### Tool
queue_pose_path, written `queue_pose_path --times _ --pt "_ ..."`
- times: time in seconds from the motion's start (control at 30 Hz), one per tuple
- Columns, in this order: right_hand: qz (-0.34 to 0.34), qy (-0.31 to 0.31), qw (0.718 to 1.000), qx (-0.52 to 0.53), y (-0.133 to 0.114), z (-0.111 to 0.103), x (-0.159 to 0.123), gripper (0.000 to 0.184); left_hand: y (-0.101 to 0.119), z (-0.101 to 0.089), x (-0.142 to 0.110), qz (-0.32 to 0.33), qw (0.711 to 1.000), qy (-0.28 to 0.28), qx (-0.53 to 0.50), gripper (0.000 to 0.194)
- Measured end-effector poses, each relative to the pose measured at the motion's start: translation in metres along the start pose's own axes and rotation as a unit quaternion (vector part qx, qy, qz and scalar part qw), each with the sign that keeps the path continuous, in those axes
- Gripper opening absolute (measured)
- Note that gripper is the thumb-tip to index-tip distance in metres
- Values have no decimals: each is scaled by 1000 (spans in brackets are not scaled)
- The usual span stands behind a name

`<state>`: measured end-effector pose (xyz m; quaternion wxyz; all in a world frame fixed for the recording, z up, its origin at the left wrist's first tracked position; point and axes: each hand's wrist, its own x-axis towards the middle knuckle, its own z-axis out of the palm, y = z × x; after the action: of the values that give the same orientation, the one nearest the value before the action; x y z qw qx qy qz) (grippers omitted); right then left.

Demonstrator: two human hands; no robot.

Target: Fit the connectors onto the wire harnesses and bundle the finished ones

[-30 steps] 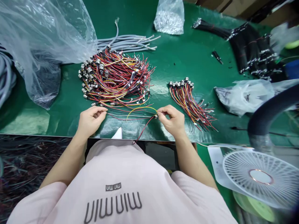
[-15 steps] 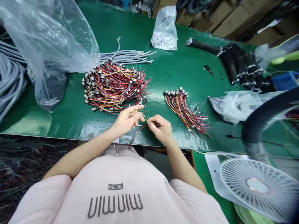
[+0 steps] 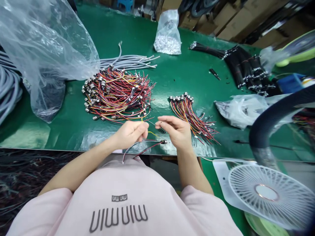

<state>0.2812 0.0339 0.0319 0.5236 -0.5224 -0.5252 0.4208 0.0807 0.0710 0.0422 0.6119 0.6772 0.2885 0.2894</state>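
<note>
My left hand (image 3: 131, 133) is closed in a pinch on a yellow wire (image 3: 152, 133); a bit of yellow also sticks up above the fingers. My right hand (image 3: 176, 129) has its thumb pressed to its fingers, and a thin pale wire runs to the fingertips. Below the hands a small metal connector (image 3: 164, 142) lies near the table edge, its white, black and red wires curving over the edge. Beyond the left hand is a large heap of connector wire harnesses (image 3: 120, 93). A smaller bundle of harnesses (image 3: 190, 114) lies just past the right hand.
Grey cables (image 3: 130, 61) and a clear plastic bag (image 3: 49, 52) are at the left. A bag of small shiny parts (image 3: 168, 36) stands farther back. Black wire bundles (image 3: 241, 65), a white plastic bag (image 3: 241, 111) and a fan (image 3: 268, 193) are at the right.
My hands have moved apart slightly, the left one closing from spread fingers to a pinch. The connector now shows on the table, below my right hand. The whole view has shifted a little.
</note>
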Motion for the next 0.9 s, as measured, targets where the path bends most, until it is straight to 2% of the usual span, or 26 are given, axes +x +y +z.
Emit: queue_pose_path --times 0.1,0.2,0.3,0.5,0.73,0.9 --pt "23 -24 990 135 -19 10 4 14 9 5 -1 26 990 -97 102 55" --pt "50 -50 974 215 -28 20 7 20 14 7 1 57 977 -139 149 53" --pt "76 -49 967 239 -28 26 6 24 13 7 2 69 973 -150 160 52" --pt "84 -50 964 246 -24 28 6 16 9 6 2 59 975 -173 124 52" --pt "101 -53 956 272 -20 26 8 23 10 6 3 56 977 -179 103 53" --pt "145 -62 939 305 -18 27 5 27 9 7 5 47 974 -192 107 57"
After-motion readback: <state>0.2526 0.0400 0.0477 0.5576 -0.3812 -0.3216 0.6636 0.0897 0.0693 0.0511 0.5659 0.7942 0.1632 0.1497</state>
